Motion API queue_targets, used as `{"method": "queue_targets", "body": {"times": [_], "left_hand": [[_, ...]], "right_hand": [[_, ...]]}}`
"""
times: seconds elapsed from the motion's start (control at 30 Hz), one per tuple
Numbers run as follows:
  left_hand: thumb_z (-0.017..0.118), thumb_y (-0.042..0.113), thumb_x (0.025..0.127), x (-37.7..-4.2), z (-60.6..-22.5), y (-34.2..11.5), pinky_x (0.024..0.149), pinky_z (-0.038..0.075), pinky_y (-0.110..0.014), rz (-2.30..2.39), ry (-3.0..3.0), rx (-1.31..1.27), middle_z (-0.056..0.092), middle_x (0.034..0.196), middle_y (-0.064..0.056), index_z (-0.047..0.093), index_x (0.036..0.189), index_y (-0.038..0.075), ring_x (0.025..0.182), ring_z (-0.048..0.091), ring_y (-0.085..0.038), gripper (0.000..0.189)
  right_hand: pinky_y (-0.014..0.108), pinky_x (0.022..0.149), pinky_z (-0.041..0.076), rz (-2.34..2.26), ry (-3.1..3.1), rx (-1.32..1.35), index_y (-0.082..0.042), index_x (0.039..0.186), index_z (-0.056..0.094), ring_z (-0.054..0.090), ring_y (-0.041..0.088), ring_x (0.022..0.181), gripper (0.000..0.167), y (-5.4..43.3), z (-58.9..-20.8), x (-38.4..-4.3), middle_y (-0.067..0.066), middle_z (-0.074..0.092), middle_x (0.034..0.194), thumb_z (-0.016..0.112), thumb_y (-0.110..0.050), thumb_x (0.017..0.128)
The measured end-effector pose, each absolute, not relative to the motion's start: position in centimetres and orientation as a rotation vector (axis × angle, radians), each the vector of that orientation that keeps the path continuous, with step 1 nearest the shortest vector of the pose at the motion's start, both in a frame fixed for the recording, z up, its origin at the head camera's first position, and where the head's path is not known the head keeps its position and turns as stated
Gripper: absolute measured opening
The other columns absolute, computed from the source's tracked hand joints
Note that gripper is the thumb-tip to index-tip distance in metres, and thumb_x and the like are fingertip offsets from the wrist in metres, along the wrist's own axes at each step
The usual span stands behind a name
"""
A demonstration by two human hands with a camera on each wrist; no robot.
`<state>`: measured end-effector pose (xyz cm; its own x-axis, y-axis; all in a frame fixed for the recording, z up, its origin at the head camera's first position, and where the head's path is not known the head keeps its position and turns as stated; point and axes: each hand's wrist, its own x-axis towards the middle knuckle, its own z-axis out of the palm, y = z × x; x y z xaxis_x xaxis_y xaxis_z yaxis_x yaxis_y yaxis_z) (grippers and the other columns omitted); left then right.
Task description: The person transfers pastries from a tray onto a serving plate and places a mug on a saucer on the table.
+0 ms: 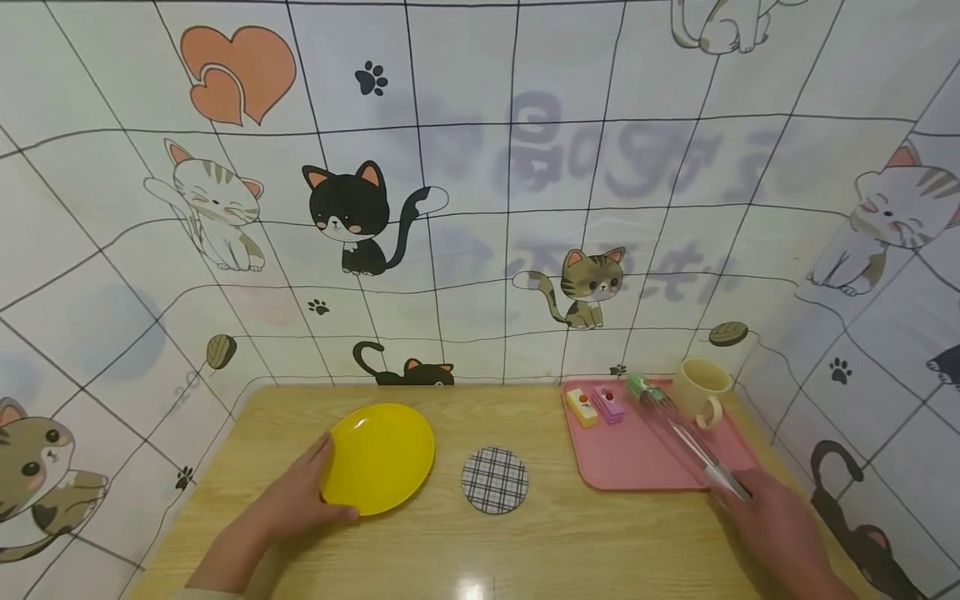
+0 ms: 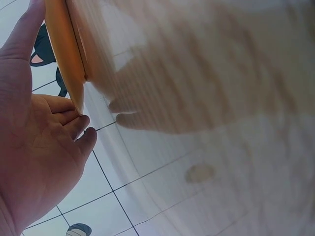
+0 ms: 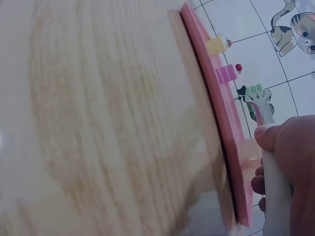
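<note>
My left hand (image 1: 296,492) grips the left rim of a round yellow plate (image 1: 381,458), thumb at the near side and fingers along the far left. In the left wrist view the plate's edge (image 2: 69,49) runs between thumb and curled fingers. Over a pink tray (image 1: 622,458), my right hand (image 1: 780,517) holds a pair of tongs (image 1: 697,450) by the handle end. The toothed tongs tips (image 3: 258,96) overlap a small green toy cake piece (image 1: 637,387) at the tray's far side; I cannot tell whether they pinch it.
On the tray stand a yellow cake piece (image 1: 581,407), a pink cake piece (image 1: 608,403) and a cream mug (image 1: 702,387). A round checked coaster (image 1: 495,480) lies between plate and tray on the wooden table (image 1: 420,558). Cat-patterned sheeting (image 1: 480,183) encloses the back and sides.
</note>
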<state>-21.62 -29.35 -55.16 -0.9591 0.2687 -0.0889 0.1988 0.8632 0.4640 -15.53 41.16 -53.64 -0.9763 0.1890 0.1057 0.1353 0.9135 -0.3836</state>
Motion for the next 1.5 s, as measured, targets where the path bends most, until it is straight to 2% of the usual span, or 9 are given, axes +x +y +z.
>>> {"method": "queue_targets", "body": {"times": [0.23,0.53,0.73,0.97,1.13,1.3,1.4,1.5], "left_hand": [[0.094,0.069,0.076,-21.5,-54.8,-28.9,0.126,0.031,-0.07,0.721,2.894,0.409,0.021,0.176,-0.036,0.026,0.166,-0.017,0.159,0.03,-0.058,0.142],[0.094,0.069,0.076,-21.8,-54.9,-28.2,0.128,0.029,-0.068,0.738,2.874,0.38,0.017,0.179,-0.032,0.022,0.169,-0.014,0.161,0.027,-0.056,0.144],[0.093,0.071,0.076,-22.0,-55.1,-28.3,0.129,0.026,-0.068,0.743,2.861,0.363,0.014,0.18,-0.03,0.02,0.17,-0.013,0.163,0.023,-0.054,0.145],[0.094,0.07,0.075,-21.9,-55.0,-28.3,0.129,0.027,-0.068,0.747,2.857,0.355,0.014,0.18,-0.03,0.021,0.17,-0.012,0.163,0.024,-0.054,0.145],[0.094,0.069,0.077,-21.8,-54.8,-28.5,0.129,0.026,-0.067,0.739,2.861,0.363,0.014,0.18,-0.031,0.021,0.17,-0.013,0.163,0.024,-0.054,0.144],[0.093,0.07,0.077,-21.7,-54.8,-28.9,0.129,0.026,-0.067,0.724,2.871,0.358,0.014,0.18,-0.031,0.021,0.17,-0.013,0.162,0.024,-0.055,0.144],[0.093,0.071,0.077,-21.7,-54.7,-29.1,0.129,0.027,-0.068,0.722,2.878,0.366,0.014,0.18,-0.031,0.021,0.169,-0.014,0.162,0.024,-0.055,0.144],[0.093,0.071,0.077,-21.7,-54.6,-29.1,0.129,0.027,-0.068,0.716,2.874,0.362,0.015,0.18,-0.032,0.022,0.169,-0.014,0.162,0.025,-0.056,0.144]], "right_hand": [[0.043,0.056,0.046,0.495,-2.762,-0.09,0.004,0.11,0.08,0.061,0.022,0.069,0.028,40.4,-52.8,-15.3,0.01,0.074,0.087,0.087,-0.02,0.096],[0.041,0.056,0.043,0.472,-2.699,0.076,-0.003,0.103,0.079,0.05,0.016,0.067,0.022,39.5,-52.4,-15.3,0.0,0.066,0.084,0.092,-0.014,0.089],[0.039,0.056,0.047,0.45,-2.629,0.178,-0.012,0.098,0.079,0.056,0.007,0.07,0.022,38.3,-52.4,-15.8,-0.005,0.071,0.089,0.096,-0.018,0.085],[0.043,0.063,0.055,0.468,-2.657,0.217,-0.012,0.101,0.081,0.068,0.02,0.079,0.019,36.8,-52.5,-16.0,0.0,0.078,0.096,0.094,-0.018,0.088],[0.042,0.064,0.055,0.457,-2.68,0.287,-0.011,0.105,0.08,0.067,0.018,0.08,0.022,35.6,-52.6,-16.6,0.0,0.078,0.098,0.093,-0.019,0.089],[0.054,0.076,0.061,0.442,-2.727,0.319,-0.008,0.112,0.081,0.073,0.028,0.091,0.027,34.1,-52.4,-17.5,0.007,0.078,0.107,0.091,-0.023,0.093],[0.047,0.071,0.06,0.445,-2.691,0.358,-0.012,0.108,0.081,0.07,0.021,0.085,0.024,33.1,-52.2,-17.8,0.0,0.075,0.101,0.093,-0.023,0.09],[0.034,0.061,0.049,0.438,-2.674,0.406,-0.019,0.099,0.076,0.053,0.007,0.073,0.02,32.1,-52.0,-18.2,-0.013,0.061,0.088,0.093,-0.025,0.09]]}}
